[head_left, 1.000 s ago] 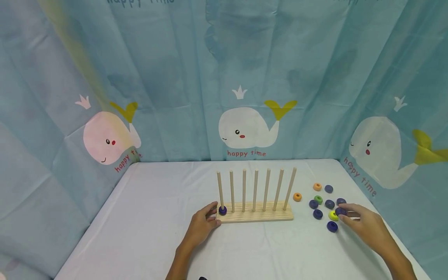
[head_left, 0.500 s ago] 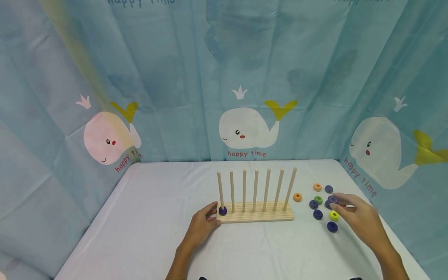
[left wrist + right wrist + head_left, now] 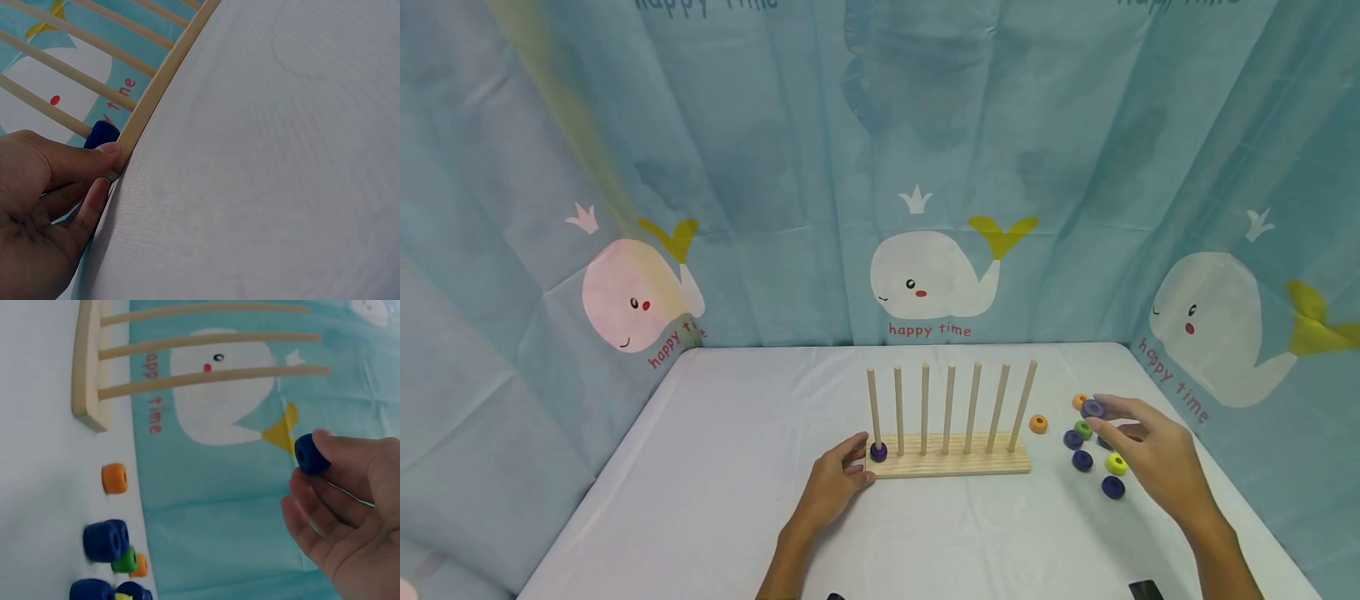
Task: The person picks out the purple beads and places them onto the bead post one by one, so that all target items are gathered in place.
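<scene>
A wooden peg rack (image 3: 955,464) with several upright pegs stands on the white table. One dark blue bead (image 3: 878,452) sits at the foot of its leftmost peg. At that same end my left hand (image 3: 835,483) grips the base; the left wrist view shows the thumb (image 3: 94,159) against the wood, close to the bead. My right hand (image 3: 1153,442) pinches another dark blue bead (image 3: 310,454) between thumb and fingers, held up over the loose beads. Its hole is visible in the right wrist view.
Loose beads lie right of the rack: orange (image 3: 1038,424), green (image 3: 1083,430), yellow (image 3: 1116,463) and several dark blue ones (image 3: 1113,487). My right hand partly hides some. A blue whale-print curtain (image 3: 775,208) hangs behind and beside the table (image 3: 737,467).
My right hand has lifted the dark blue bead and moved it left and away from me, across the loose beads. My left hand stays on the rack.
</scene>
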`<state>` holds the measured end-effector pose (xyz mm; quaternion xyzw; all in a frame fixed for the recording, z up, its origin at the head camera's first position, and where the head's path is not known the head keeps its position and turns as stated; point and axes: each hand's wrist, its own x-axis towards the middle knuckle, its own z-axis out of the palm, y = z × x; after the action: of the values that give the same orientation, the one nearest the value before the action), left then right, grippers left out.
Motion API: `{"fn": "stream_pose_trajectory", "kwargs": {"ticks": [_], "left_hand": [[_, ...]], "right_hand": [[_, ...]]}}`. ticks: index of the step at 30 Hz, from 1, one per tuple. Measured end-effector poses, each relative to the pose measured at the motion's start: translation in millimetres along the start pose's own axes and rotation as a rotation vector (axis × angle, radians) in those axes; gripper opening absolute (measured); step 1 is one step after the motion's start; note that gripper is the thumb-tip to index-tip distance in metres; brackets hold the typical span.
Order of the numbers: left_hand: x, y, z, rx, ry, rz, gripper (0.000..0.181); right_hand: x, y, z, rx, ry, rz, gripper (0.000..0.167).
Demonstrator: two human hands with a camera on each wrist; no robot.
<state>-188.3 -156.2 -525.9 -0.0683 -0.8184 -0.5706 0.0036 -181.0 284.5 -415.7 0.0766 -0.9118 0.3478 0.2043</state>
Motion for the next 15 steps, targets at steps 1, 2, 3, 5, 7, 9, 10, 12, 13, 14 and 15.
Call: {"fn": "stream_pose_trajectory", "kwargs": {"ticks": [1, 2, 3, 5, 7, 9, 10, 12, 13, 14, 15], "left_hand": [[0.8, -0.2, 0.3, 0.003, -0.001, -0.004, 0.065], [1.8, -0.5, 0.6, 0.007, -0.002, -0.006, 0.065], [2.7, -0.7, 0.9, 0.008, -0.003, -0.005, 0.065], [2.5, -1.5, 0.8, 0.012, -0.004, -0.007, 0.065], [2.9, -2.3, 0.8, 0.013, -0.005, -0.009, 0.065], [3.3, -2.5, 0.8, 0.012, -0.006, -0.002, 0.065], [3.4, -2.8, 0.8, 0.015, -0.007, 0.0, 0.065], [3.6, -3.0, 0.8, 0.018, -0.006, 0.002, 0.065], [3.6, -3.0, 0.9, 0.02, -0.006, 0.004, 0.065], [3.8, -2.9, 1.0, 0.021, -0.006, 0.005, 0.065], [3.8, -2.9, 1.1, 0.021, -0.006, 0.007, 0.065]], "right_hand": [[0.8, -2.3, -0.2, 0.005, 0.003, -0.004, 0.043], [2.0, -4.7, -0.3, 0.008, 0.01, -0.011, 0.042], [3.0, -6.9, -0.3, 0.006, 0.019, -0.022, 0.041], [4.7, -12.0, 0.9, 0.013, 0.034, -0.049, 0.039], [7.2, -17.2, 2.8, 0.023, 0.054, -0.083, 0.037], [9.5, -23.1, 5.0, 0.034, 0.071, -0.118, 0.035], [10.8, -26.5, 6.1, 0.041, 0.077, -0.133, 0.035], [13.1, -33.4, 8.0, 0.05, 0.085, -0.161, 0.033], [14.1, -36.9, 8.8, 0.057, 0.086, -0.171, 0.033], [15.1, -40.7, 9.5, 0.06, 0.086, -0.184, 0.032], [16.1, -44.5, 10.1, 0.064, 0.085, -0.193, 0.032]]}}
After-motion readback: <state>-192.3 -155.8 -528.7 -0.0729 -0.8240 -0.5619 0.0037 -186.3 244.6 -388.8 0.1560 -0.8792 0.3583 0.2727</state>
